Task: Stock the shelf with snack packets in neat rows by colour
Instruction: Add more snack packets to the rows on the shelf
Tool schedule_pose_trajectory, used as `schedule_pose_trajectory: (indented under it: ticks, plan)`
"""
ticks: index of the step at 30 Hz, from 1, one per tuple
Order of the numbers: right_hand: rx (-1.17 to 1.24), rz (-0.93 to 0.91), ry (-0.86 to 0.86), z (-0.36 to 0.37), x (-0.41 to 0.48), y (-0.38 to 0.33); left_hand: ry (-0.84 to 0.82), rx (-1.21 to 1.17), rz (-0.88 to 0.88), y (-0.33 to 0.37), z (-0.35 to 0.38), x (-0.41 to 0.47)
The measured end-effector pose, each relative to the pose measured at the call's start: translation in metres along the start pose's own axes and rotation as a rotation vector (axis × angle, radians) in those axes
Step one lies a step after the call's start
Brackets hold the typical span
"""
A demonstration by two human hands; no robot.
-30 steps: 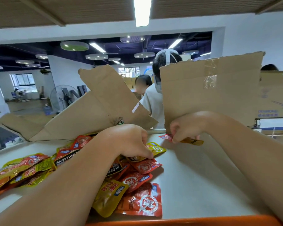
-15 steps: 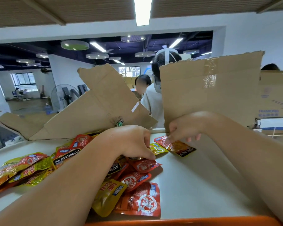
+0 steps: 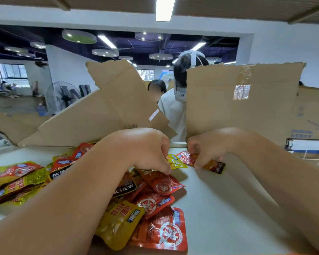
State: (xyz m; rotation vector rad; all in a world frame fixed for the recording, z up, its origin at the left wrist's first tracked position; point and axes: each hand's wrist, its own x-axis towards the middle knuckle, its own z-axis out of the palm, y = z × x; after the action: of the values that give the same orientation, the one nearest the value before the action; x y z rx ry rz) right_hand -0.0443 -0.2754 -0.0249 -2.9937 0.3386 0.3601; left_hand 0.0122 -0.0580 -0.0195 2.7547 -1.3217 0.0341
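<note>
Starting a red row, 2 o'clock from the pile (image 3: 155,205).
Pinching red packet (image 3: 216,165) with curled fingers of right hand (image 3: 210,144); left hand (image 3: 142,148) curled over pile, hold unclear. Next, probably squaring it.

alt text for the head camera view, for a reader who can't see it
A person's right hand pinches a red packet on a white shelf. The left hand rests curled on a jumbled pile of red and yellow packets; torn cardboard stands behind.
</note>
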Motion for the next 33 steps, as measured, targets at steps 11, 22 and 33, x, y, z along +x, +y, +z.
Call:
schedule_pose_trajectory:
  ticks: [11, 22, 33]
  plan:
    - [-0.032, 0.084, 0.173, -0.025, -0.049, 0.013, 0.173, 0.024, 0.082, 0.021, -0.002, -0.005]
    - [0.279, 0.002, 0.532, 0.006, -0.213, 0.146, 0.299, -0.132, 0.164, 0.171, 0.007, 0.014]
    - [0.390, 0.309, 0.737, 0.099, -0.379, 0.353, 0.157, -0.230, 0.355, 0.430, 0.066, 0.049]
